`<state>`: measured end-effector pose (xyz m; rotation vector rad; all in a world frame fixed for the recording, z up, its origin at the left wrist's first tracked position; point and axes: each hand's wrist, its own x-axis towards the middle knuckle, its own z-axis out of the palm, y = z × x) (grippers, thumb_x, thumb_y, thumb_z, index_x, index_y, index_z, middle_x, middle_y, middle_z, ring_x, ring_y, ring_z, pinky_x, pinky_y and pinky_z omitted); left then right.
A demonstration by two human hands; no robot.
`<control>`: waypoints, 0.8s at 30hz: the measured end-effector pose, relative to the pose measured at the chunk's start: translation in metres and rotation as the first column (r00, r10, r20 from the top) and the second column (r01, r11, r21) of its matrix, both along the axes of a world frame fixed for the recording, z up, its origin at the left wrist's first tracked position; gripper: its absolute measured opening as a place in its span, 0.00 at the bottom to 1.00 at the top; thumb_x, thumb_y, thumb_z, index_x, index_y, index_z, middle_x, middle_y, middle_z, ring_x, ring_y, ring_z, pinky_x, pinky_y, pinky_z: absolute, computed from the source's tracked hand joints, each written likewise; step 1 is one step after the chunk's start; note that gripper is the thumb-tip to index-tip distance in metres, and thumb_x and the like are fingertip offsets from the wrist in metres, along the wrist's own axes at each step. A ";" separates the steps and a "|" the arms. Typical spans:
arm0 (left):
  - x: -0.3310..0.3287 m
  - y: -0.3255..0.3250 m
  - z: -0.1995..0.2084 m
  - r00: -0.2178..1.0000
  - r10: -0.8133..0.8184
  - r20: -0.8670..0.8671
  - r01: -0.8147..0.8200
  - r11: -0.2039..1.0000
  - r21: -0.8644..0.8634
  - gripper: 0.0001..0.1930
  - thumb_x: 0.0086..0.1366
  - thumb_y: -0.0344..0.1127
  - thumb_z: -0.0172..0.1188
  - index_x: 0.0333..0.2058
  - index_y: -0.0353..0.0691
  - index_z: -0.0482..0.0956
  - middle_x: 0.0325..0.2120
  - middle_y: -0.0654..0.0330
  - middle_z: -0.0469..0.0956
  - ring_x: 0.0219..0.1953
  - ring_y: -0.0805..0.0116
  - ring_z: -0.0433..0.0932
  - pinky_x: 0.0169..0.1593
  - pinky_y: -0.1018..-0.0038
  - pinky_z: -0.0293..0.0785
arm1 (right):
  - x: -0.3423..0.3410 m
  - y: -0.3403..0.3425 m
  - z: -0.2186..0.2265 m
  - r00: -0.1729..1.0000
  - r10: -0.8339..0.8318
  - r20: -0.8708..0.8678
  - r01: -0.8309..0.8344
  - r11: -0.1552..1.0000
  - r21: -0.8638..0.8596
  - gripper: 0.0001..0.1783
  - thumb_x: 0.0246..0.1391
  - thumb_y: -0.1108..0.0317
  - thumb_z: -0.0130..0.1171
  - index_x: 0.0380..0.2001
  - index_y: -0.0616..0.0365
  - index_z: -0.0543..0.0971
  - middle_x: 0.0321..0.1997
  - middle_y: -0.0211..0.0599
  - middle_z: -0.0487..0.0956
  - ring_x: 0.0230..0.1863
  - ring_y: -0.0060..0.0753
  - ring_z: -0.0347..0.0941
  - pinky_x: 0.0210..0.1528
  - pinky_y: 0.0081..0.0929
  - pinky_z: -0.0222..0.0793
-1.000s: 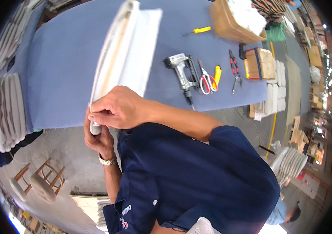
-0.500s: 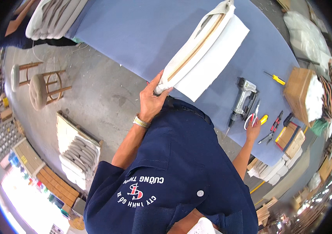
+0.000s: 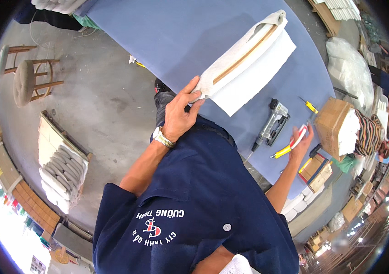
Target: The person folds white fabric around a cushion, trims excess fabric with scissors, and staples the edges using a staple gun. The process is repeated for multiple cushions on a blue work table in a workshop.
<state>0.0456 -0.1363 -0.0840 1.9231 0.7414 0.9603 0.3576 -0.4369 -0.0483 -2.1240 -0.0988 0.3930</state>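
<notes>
My left hand (image 3: 181, 109) is closed on the near end of a long padded piece (image 3: 249, 43) in light grey fabric. A narrow wooden strip shows along its middle, and a white sheet (image 3: 258, 73) spreads from its right side over the blue table. Over at the right, my right hand (image 3: 301, 142) is closed around scissors (image 3: 301, 133) with red and white handles; the blades are hard to make out. A yellow handle (image 3: 281, 152) sticks out to the left of these fingers; whether it is gripped too is unclear. A pneumatic stapler (image 3: 271, 124) lies left of this hand.
A yellow-handled screwdriver (image 3: 311, 107) lies near a cardboard box (image 3: 334, 119) with white stuffing. A small wooden box (image 3: 314, 171) sits at the table's right edge. Stools (image 3: 25, 82) and stacked grey cushions (image 3: 64, 171) stand on the floor to the left.
My right hand has lifted the scissors and turned them. The yellow handle has shifted to the left of the hand. My left hand keeps its hold on the padded piece; the view has shifted.
</notes>
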 end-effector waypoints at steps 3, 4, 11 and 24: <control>-0.001 0.001 -0.005 1.000 -0.007 0.004 0.006 0.998 0.066 0.14 0.60 0.23 0.72 0.43 0.37 0.79 0.61 0.47 0.78 0.55 0.52 0.84 0.54 0.67 0.83 | -0.004 0.044 0.036 0.824 0.563 0.063 -0.547 0.819 -0.172 0.33 0.55 0.70 0.72 0.63 0.55 0.74 0.34 0.31 0.78 0.31 0.24 0.73 0.33 0.28 0.71; -0.001 0.000 -0.007 1.000 -0.017 0.011 0.016 0.997 0.071 0.13 0.60 0.23 0.72 0.42 0.38 0.79 0.61 0.48 0.78 0.55 0.53 0.84 0.53 0.67 0.84 | -0.009 0.061 0.045 0.732 0.670 0.122 -0.638 0.738 -0.219 0.30 0.53 0.69 0.72 0.60 0.53 0.76 0.34 0.32 0.78 0.32 0.28 0.74 0.34 0.31 0.71; -0.006 -0.017 -0.007 0.997 -0.082 0.015 0.081 0.996 0.035 0.14 0.60 0.24 0.72 0.44 0.42 0.82 0.62 0.49 0.77 0.59 0.51 0.80 0.55 0.66 0.84 | -0.032 0.179 0.117 0.090 0.992 0.085 -0.739 0.124 -0.662 0.25 0.42 0.62 0.77 0.47 0.43 0.83 0.33 0.33 0.75 0.39 0.44 0.74 0.41 0.39 0.67; -0.008 -0.024 -0.005 0.997 -0.073 0.029 0.070 0.993 0.094 0.13 0.59 0.22 0.69 0.43 0.41 0.84 0.60 0.49 0.78 0.61 0.50 0.79 0.62 0.63 0.80 | -0.029 0.247 0.131 -0.282 0.958 -0.043 -0.662 -0.227 -0.715 0.26 0.42 0.51 0.78 0.45 0.43 0.84 0.35 0.30 0.77 0.42 0.38 0.76 0.47 0.39 0.70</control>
